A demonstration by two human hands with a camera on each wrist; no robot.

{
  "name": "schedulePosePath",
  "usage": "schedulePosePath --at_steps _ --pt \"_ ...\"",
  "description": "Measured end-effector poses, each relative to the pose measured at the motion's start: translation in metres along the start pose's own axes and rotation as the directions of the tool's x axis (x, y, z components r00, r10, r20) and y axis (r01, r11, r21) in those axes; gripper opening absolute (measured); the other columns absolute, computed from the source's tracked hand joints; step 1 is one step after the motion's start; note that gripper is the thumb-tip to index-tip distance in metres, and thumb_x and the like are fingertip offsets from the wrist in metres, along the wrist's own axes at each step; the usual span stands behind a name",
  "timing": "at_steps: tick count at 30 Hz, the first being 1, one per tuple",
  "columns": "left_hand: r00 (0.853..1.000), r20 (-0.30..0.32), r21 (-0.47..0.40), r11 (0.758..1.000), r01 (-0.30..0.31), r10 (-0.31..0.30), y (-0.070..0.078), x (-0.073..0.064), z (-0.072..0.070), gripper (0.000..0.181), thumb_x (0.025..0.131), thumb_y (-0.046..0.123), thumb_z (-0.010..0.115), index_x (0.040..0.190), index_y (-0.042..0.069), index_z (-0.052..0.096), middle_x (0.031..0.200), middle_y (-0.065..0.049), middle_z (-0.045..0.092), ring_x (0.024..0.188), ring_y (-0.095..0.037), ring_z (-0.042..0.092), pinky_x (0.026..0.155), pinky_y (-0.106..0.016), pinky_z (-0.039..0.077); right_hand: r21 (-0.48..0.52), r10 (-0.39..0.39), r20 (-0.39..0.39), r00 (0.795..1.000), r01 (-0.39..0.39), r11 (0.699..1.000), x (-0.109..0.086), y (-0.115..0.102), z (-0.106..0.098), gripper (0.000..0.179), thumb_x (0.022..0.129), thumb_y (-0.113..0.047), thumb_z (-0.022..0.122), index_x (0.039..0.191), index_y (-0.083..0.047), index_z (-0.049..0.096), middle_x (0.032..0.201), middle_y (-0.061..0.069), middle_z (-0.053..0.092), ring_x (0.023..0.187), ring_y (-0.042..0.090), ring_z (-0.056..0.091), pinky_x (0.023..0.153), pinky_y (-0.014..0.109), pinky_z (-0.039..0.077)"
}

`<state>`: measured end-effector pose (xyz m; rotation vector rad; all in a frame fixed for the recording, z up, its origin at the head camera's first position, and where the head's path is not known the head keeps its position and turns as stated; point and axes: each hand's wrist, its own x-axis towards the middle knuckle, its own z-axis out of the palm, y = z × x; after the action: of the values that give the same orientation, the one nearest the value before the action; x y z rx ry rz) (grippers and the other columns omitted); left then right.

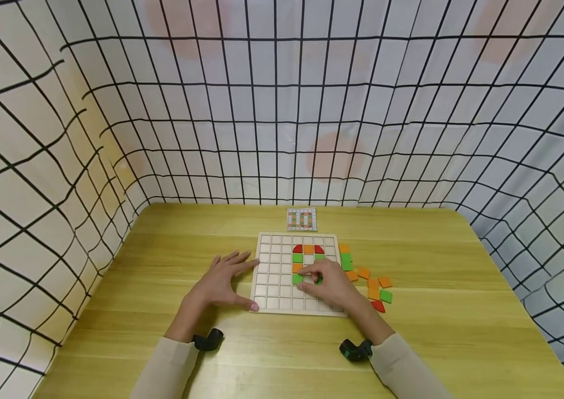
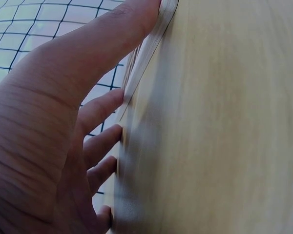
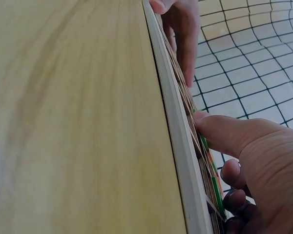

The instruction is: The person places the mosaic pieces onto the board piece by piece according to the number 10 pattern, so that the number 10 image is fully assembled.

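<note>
A pale wooden grid board [image 1: 273,285] lies on the table. My left hand [image 1: 223,280] is spread at its left side, index fingertip at the edge and thumb on the near corner. My right hand [image 1: 331,282] reaches over the board's right half, thumb and index finger pinching a green square tile [image 1: 298,279] in the grid. In the right wrist view the thumb [image 3: 224,130] touches green at the board's surface; the other fingers are curled. Above that tile sit an orange tile [image 1: 297,267], a green tile [image 1: 297,258] and a red rounded tile [image 1: 298,249]. The hand partly hides the column to the right.
A small pattern card [image 1: 301,219] lies beyond the board. Loose orange tiles [image 1: 373,289], green tiles [image 1: 386,296] and a red piece [image 1: 378,306] are scattered on the table [image 1: 436,266] at the right. Black grid netting [image 1: 282,122] over white sheets encloses the table.
</note>
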<state>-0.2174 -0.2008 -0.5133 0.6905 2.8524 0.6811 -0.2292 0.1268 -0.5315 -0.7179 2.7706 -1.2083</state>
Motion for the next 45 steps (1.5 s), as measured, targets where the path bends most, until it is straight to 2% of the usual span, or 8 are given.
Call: schedulePosePath --at_steps 8,16,21,24,29,35,41,45 --pt "1.000 0.010 0.005 1.000 -0.008 0.008 0.001 0.001 0.000 0.112 0.061 0.076 0.085 0.156 0.032 0.047 0.169 -0.006 0.032 0.158 -0.039 0.021 0.123 -0.073 0.009 0.042 0.014 0.001 1.000 -0.014 0.999 -0.005 0.003 -0.010 0.020 0.089 -0.033 0.082 0.107 -0.025 0.081 0.070 -0.005 0.051 0.073 0.015 0.049 0.069 0.027 0.039" --pt "1.000 0.005 -0.002 1.000 -0.005 0.005 0.002 0.001 0.001 0.112 0.060 0.076 0.085 0.155 0.032 0.048 0.169 -0.006 0.032 0.158 -0.040 0.022 0.123 -0.073 0.009 0.012 0.023 -0.085 0.996 -0.022 1.000 -0.016 0.015 -0.034 0.023 0.087 -0.029 0.085 0.107 -0.018 0.082 0.070 -0.004 0.051 0.065 0.012 0.043 0.060 0.025 0.035" --pt "1.000 0.004 -0.003 1.000 -0.005 0.005 0.002 0.001 0.001 0.112 0.060 0.076 0.085 0.155 0.031 0.048 0.169 -0.006 0.032 0.158 -0.040 0.022 0.123 -0.073 0.009 -0.010 0.098 -0.088 0.991 -0.099 0.995 -0.029 0.023 -0.050 0.025 0.087 -0.032 0.084 0.110 -0.021 0.081 0.088 -0.001 0.063 0.080 0.016 0.051 0.067 0.027 0.041" --pt "1.000 0.001 -0.002 1.000 -0.003 0.003 0.002 0.000 0.001 0.112 0.060 0.076 0.086 0.155 0.032 0.048 0.169 -0.006 0.032 0.158 -0.040 0.022 0.124 -0.072 0.009 -0.041 0.126 -0.096 0.987 -0.130 0.991 -0.036 0.029 -0.059 0.027 0.089 -0.035 0.083 0.112 -0.022 0.080 0.094 -0.001 0.065 0.084 0.016 0.051 0.068 0.028 0.041" --pt "1.000 -0.002 0.000 1.000 -0.006 0.006 0.001 0.000 0.000 0.112 0.060 0.075 0.086 0.155 0.031 0.048 0.169 -0.006 0.033 0.158 -0.040 0.022 0.123 -0.073 0.008 -0.054 0.116 -0.109 0.987 -0.122 0.991 -0.046 0.040 -0.069 0.026 0.088 -0.034 0.084 0.109 -0.019 0.080 0.080 -0.001 0.056 0.075 0.016 0.048 0.062 0.025 0.036" --pt "1.000 -0.004 -0.003 1.000 -0.010 0.010 0.002 -0.001 -0.001 0.111 0.060 0.074 0.087 0.155 0.030 0.048 0.168 -0.008 0.033 0.157 -0.041 0.023 0.123 -0.074 0.008 -0.077 0.120 -0.111 0.987 -0.129 0.989 -0.060 0.046 -0.079 0.028 0.087 -0.037 0.084 0.109 -0.020 0.081 0.080 -0.004 0.057 0.075 0.014 0.049 0.063 0.025 0.036" --pt "1.000 -0.009 -0.003 1.000 -0.015 0.015 0.002 -0.001 -0.001 0.111 0.060 0.074 0.087 0.155 0.030 0.048 0.168 -0.008 0.033 0.157 -0.041 0.023 0.123 -0.074 0.009 -0.128 0.117 -0.104 0.988 -0.130 0.983 -0.078 0.051 -0.086 0.029 0.088 -0.041 0.082 0.108 -0.020 0.081 0.073 -0.005 0.049 0.072 0.012 0.047 0.063 0.026 0.035" --pt "1.000 -0.012 -0.006 1.000 -0.023 0.023 0.003 -0.001 -0.001 0.111 0.060 0.073 0.087 0.155 0.029 0.049 0.168 -0.009 0.034 0.157 -0.042 0.023 0.122 -0.074 0.009 -0.153 0.109 -0.120 0.987 -0.126 0.980 -0.092 0.053 -0.091 0.029 0.087 -0.040 0.084 0.106 -0.019 0.080 0.074 -0.006 0.052 0.073 0.011 0.048 0.067 0.025 0.037"
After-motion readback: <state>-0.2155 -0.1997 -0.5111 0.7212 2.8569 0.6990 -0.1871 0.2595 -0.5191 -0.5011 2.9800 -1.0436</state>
